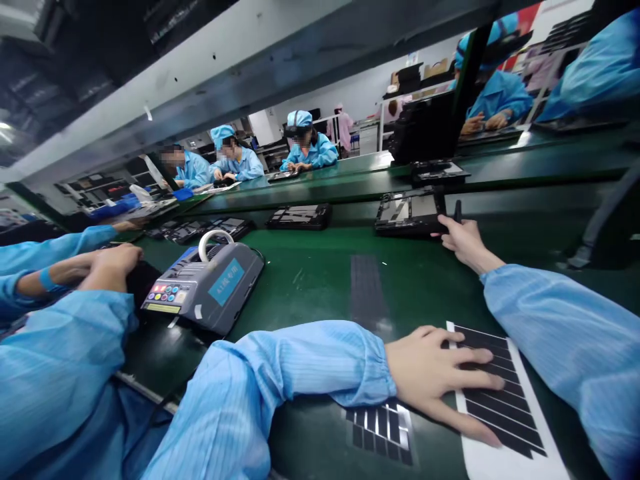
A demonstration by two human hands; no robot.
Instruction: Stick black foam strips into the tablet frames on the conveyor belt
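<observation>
At the bottom centre, the person's left hand (435,380) lies flat and open, fingers spread and gripping nothing, on a glossy sheet of black stripes with a white border (500,400). Both forearms wear light blue, finely striped smock sleeves with gathered cuffs. A smaller striped patch (380,430) sits just left of that hand on the green belt (310,280), and a dark ribbed strip (367,293) lies farther up.

At centre right, the right hand (467,243) stretches forward, its fingers touching the lower edge of a flat, black, rectangular device frame (410,213); whether it has hold, I cannot tell.

At left, a co-worker's hand (113,267) rests beside a grey tape dispenser (215,287) with a coloured keypad and a white tape roll (216,233) on top.

Beyond, black trays (300,217) line the belt. At upper centre, 3 people in blue smocks (307,150) sit across it, near a black monitor (425,130).
</observation>
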